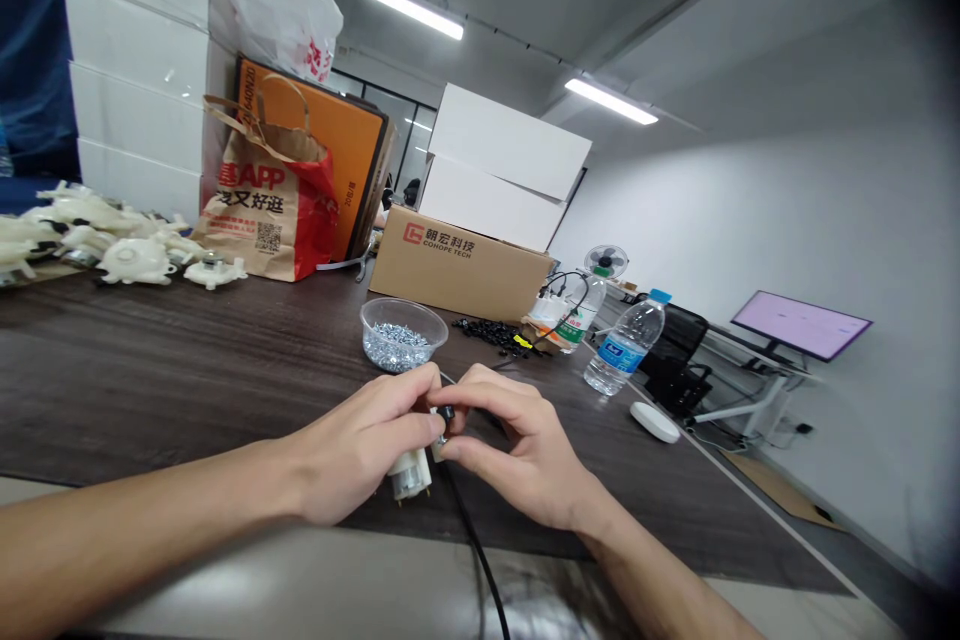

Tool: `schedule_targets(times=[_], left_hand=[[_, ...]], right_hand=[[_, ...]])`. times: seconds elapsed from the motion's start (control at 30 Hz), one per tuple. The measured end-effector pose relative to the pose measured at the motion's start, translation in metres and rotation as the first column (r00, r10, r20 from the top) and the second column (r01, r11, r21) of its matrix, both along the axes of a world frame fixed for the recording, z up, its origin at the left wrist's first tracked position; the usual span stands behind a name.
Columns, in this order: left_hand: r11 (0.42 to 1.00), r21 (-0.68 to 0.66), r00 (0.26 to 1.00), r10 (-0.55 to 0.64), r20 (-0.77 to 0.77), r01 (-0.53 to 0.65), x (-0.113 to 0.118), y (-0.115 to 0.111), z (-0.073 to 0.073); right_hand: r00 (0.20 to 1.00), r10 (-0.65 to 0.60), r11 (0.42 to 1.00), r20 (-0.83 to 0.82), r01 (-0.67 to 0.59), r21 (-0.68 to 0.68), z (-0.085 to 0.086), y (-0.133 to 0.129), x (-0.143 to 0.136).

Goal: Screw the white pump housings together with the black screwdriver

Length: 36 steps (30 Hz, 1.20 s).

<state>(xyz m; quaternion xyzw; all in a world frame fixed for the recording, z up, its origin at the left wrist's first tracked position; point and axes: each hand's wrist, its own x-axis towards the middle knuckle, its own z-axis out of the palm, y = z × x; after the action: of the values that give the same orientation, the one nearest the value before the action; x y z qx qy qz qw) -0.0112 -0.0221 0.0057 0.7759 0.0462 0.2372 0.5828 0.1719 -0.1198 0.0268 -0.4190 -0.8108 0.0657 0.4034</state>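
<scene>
My left hand (360, 440) is closed around a small white plastic assembly with a silver motor (409, 478), whose metal end points down toward me. My right hand (517, 440) is closed in a pinch, thumb and fingers at a small black part (446, 414) against the assembly's side. The fingertips of both hands meet there and partly hide the parts. A black cable (472, 530) runs from below the hands to the bottom edge. Just beyond the hands stands a clear plastic tub (375, 335) of small silver screws (397, 348).
Small black parts (487, 332) lie before a cardboard box (457, 270). To the right are a water bottle (626, 345), another bottle (581, 315) and a white lid (654, 422). White plastic assemblies (135, 260) are heaped at left beside a paper bag (259, 200).
</scene>
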Motion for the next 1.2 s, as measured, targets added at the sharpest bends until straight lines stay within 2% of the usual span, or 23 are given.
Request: schedule_targets(times=[0.2, 0.27, 0.3, 0.33, 0.4, 0.43, 0.5, 0.53, 0.6, 0.7, 0.77, 0.83, 0.9, 1.0, 1.07, 1.13, 1.2], left_hand=[[1.0, 0.002, 1.0, 0.0, 0.016, 0.0, -0.001, 0.002, -0.003], [1.0, 0.001, 0.999, 0.021, 0.03, -0.021, -0.001, 0.003, -0.002], [0.999, -0.004, 0.999, 0.036, 0.037, -0.036, -0.001, 0.003, -0.001], [0.999, -0.016, 0.998, 0.045, 0.036, -0.045, -0.001, 0.004, 0.0], [0.996, -0.074, 0.998, 0.055, 0.034, -0.053, -0.001, 0.005, 0.001], [0.992, -0.113, 0.997, 0.06, 0.039, -0.055, -0.001, 0.006, 0.002], [0.98, -0.186, 0.994, 0.086, 0.061, -0.073, 0.0, 0.007, 0.003], [0.973, -0.213, 0.991, 0.108, 0.073, -0.09, 0.0, 0.008, 0.003], [0.958, -0.258, 0.983, 0.155, 0.101, -0.125, 0.001, 0.009, 0.005], [0.929, -0.341, 0.967, 0.206, 0.149, -0.145, 0.003, 0.01, 0.01], [0.903, -0.403, 0.955, 0.238, 0.175, -0.151, 0.004, 0.011, 0.014], [0.877, -0.455, 0.944, 0.265, 0.197, -0.152, 0.004, 0.013, 0.017], [0.86, -0.488, 0.933, 0.285, 0.22, -0.147, 0.005, 0.015, 0.019], [0.844, -0.515, 0.919, 0.312, 0.242, -0.151, 0.007, 0.019, 0.019], [0.838, -0.519, 0.914, 0.329, 0.239, -0.166, 0.007, 0.02, 0.018], [0.838, -0.514, 0.908, 0.345, 0.238, -0.183, 0.007, 0.021, 0.016], [0.835, -0.513, 0.899, 0.365, 0.242, -0.201, 0.007, 0.021, 0.015]], right_hand=[[1.0, 0.0, 1.0, 0.002, 0.0, -0.013, 0.003, -0.003, 0.002], [0.997, -0.076, 0.997, 0.004, 0.076, -0.005, 0.009, -0.004, 0.007], [0.988, -0.155, 0.988, 0.02, 0.155, -0.003, 0.013, -0.004, 0.012], [0.966, -0.253, 0.967, 0.061, 0.254, -0.012, 0.017, -0.004, 0.017], [0.861, -0.45, 0.879, 0.238, 0.474, -0.055, 0.023, -0.003, 0.031], [0.783, -0.507, 0.819, 0.36, 0.568, -0.08, 0.024, -0.001, 0.038], [0.635, -0.515, 0.714, 0.575, 0.69, -0.122, 0.021, 0.002, 0.053], [0.588, -0.492, 0.678, 0.642, 0.722, -0.141, 0.018, 0.004, 0.06], [0.55, -0.457, 0.64, 0.699, 0.749, -0.171, 0.011, 0.006, 0.07], [0.518, -0.467, 0.618, 0.717, 0.771, -0.154, 0.008, 0.003, 0.076], [0.494, -0.495, 0.612, 0.714, 0.782, -0.116, 0.014, -0.003, 0.076], [0.491, -0.541, 0.616, 0.683, 0.784, -0.076, 0.025, -0.012, 0.076], [0.534, -0.597, 0.647, 0.599, 0.762, -0.035, 0.037, -0.02, 0.076], [0.684, -0.622, 0.757, 0.379, 0.65, 0.07, 0.047, -0.028, 0.073], [0.774, -0.593, 0.805, 0.224, 0.556, 0.209, 0.047, -0.031, 0.066], [0.813, -0.574, 0.782, 0.096, 0.51, 0.358, 0.043, -0.033, 0.056], [0.833, -0.553, 0.748, 0.016, 0.488, 0.449, 0.036, -0.035, 0.046]])
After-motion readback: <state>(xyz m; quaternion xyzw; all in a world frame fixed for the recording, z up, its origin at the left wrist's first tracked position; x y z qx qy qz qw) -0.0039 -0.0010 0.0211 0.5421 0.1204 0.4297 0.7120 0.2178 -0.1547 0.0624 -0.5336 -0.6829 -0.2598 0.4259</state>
